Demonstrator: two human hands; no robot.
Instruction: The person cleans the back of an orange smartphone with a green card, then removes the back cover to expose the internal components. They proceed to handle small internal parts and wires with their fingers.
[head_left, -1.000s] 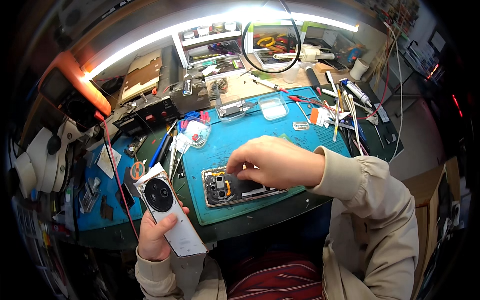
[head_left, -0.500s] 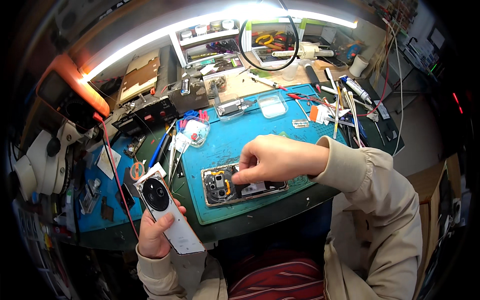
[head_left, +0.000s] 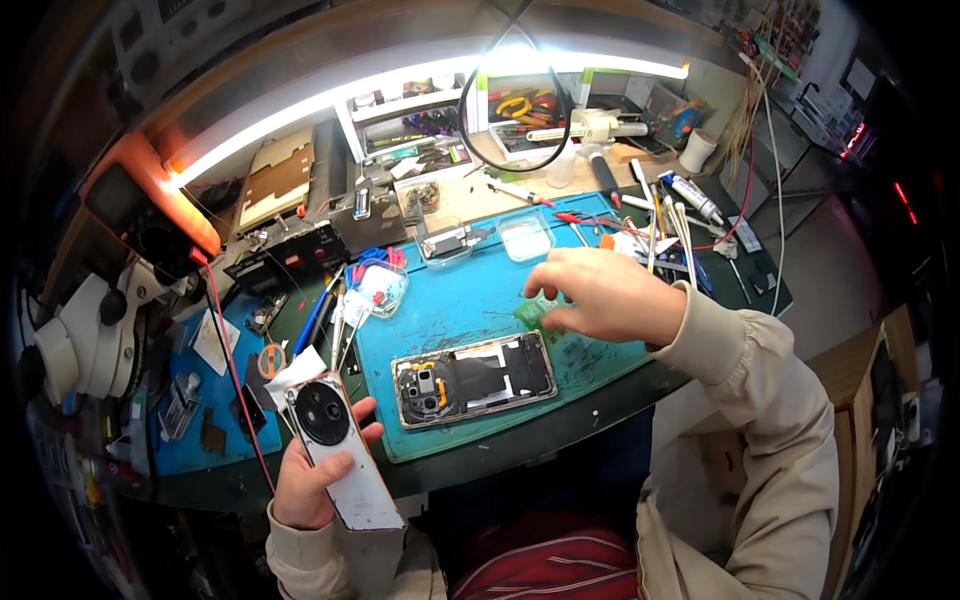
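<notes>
left hand [head_left: 308,485]: here's a firm grip around the white back cover [head_left: 370,495], thumb across its face, camera ring uppermost, out at 8 o'clock from the opened phone
right hand [head_left: 610,295]: up at 2 o'clock from that phone, hovering over the mat, grip loose, fingers parted
opened phone [head_left: 490,375]: flat on the blue mat [head_left: 430,312], insides up, yellow-orange strips at its 9 o'clock end
clear tray [head_left: 525,240]: sitting at 1 o'clock from the phone

A loose beige jacket [head_left: 765,440] with long, wrinkled sleeves [head_left: 308,565] and close-fitting cuffs [head_left: 693,325] is being worn open, and under it a pale-striped dark red shirt [head_left: 550,565] is being shown.
</notes>
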